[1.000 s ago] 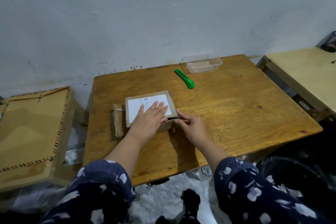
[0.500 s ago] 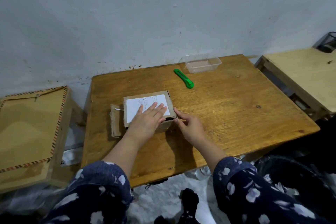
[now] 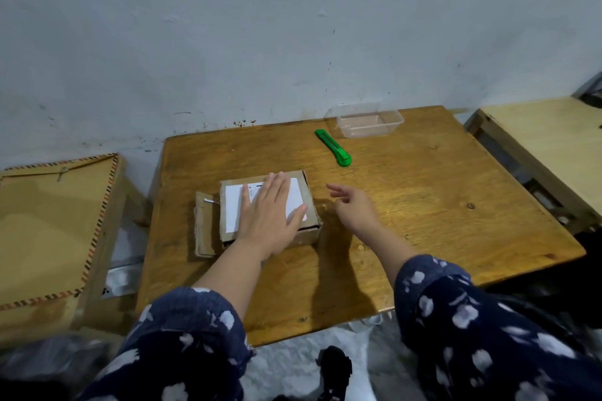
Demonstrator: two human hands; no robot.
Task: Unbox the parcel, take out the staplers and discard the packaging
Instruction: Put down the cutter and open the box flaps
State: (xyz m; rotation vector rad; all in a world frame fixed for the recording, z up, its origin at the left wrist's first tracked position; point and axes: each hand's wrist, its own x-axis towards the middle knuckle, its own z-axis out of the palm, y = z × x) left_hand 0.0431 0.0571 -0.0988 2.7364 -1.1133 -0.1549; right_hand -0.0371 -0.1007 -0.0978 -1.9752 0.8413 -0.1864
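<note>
I see the left hand [image 3: 272,216] spread flat, pressing on the cardboard box [image 3: 308,202] at the middle-left of the wooden table [image 3: 423,205]. The right hand [image 3: 353,207] hovers beside it, fingers loose, holding nothing, below the green cutter [image 3: 334,147].

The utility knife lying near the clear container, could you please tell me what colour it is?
The utility knife is bright green; the head view shows it.
</note>
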